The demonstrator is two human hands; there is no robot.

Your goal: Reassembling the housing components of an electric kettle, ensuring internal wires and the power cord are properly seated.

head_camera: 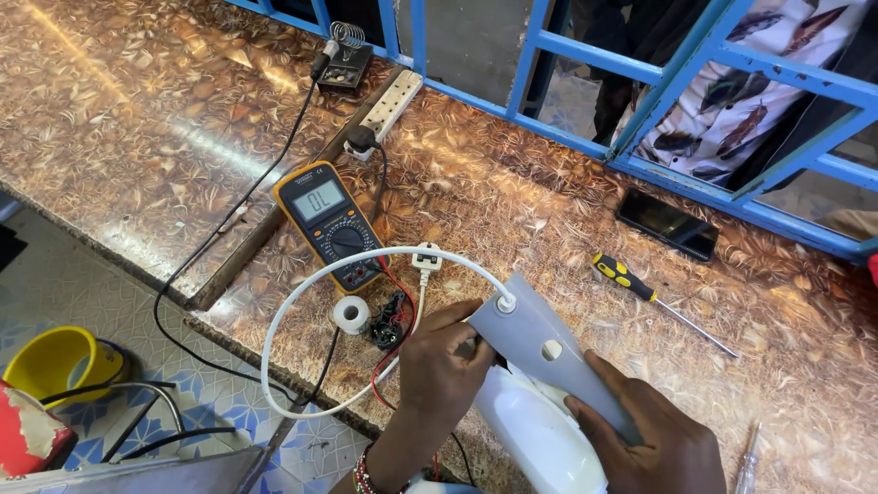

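On a glossy brown counter [549, 210] with a leaf pattern, both hands hold a white appliance [540, 430] with a grey base plate [549, 352] at the near edge. The left hand [444, 361] has its fingers curled together at the plate's edge; the right hand [654, 439] is clamped on the plate's lower side. A white cord [274, 338] loops from the plate to a plug [426, 260]. Nearby lie a yellow meter [334, 224], a solder spool [351, 314], a screwdriver [654, 297] and a phone [668, 224]. Blue window bars [640, 69] run behind, patterned floor tiles [73, 274] lie below.
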